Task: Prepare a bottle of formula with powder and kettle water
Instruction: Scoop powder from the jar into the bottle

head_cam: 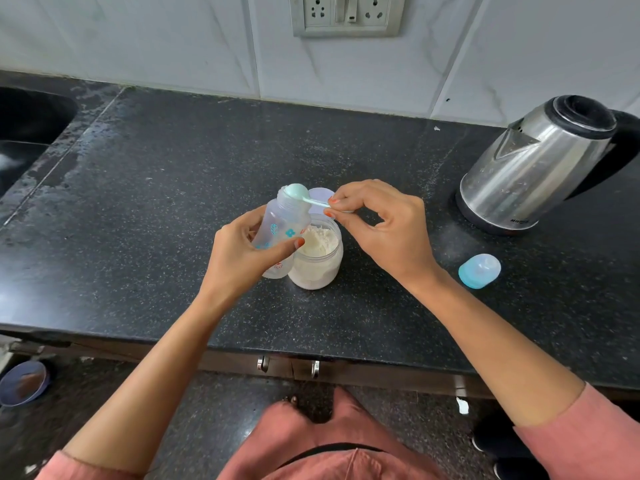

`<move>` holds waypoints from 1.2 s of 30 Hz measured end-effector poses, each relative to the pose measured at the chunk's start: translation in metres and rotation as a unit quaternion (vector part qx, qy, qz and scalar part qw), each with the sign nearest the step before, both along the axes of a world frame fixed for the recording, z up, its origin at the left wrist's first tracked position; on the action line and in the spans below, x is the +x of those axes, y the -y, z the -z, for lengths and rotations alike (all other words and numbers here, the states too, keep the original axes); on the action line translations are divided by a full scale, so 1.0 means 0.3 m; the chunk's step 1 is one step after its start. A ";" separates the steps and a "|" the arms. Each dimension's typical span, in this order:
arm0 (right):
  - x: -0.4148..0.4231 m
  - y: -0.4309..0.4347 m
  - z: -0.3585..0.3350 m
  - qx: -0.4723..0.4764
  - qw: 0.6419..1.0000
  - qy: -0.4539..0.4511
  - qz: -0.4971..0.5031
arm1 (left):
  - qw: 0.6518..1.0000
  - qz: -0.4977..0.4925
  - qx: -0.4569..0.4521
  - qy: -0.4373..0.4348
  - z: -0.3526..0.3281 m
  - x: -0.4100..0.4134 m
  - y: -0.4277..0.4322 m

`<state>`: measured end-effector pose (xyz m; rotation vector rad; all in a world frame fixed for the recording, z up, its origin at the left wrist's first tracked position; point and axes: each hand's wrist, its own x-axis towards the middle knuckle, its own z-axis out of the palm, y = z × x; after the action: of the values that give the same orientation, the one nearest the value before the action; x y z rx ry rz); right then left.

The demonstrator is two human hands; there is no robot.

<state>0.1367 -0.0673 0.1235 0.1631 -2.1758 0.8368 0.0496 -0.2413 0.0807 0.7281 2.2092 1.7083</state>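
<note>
My left hand (242, 252) grips a clear baby bottle (282, 223) with blue and red prints, tilted a little to the right, its base on the counter. My right hand (379, 225) pinches the handle of a pale green scoop (298, 192), whose bowl rests upside down over the bottle's open mouth. An open jar of white powder (318, 256) stands right beside the bottle, touching it. A steel kettle (535, 166) with a black lid and handle stands at the right.
The jar's pale lid (320, 195) lies just behind the jar. A blue bottle cap (479, 270) lies right of my right wrist. The black granite counter (156, 202) has a sink (27, 123) at the far left. A socket panel (346, 13) sits on the tiled wall.
</note>
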 end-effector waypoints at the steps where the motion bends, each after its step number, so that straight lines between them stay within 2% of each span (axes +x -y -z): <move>1: 0.001 0.000 0.001 -0.001 1.000 -0.002 0.000 | 1.000 0.000 0.000 0.001 0.001 0.000 0.000; 29: 0.033 0.026 0.015 -0.033 0.999 -0.002 0.008 | 1.000 -0.002 -0.011 -0.027 0.006 0.006 0.011; 31: 0.038 0.033 0.015 -0.080 0.997 0.021 0.012 | 0.999 -0.003 -0.015 -0.029 0.004 0.007 0.012; 32: 0.039 0.033 0.009 -0.137 0.989 0.041 0.022 | 0.999 -0.003 -0.016 -0.030 0.005 0.008 0.012; 36: 0.034 0.000 -0.013 -0.384 0.915 0.111 0.053 | 0.999 -0.006 -0.020 -0.035 0.008 0.008 0.020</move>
<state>0.1469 -0.0672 0.1275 -0.4598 -1.8650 1.6327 0.0520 -0.2473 0.0783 0.7778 2.2911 1.6630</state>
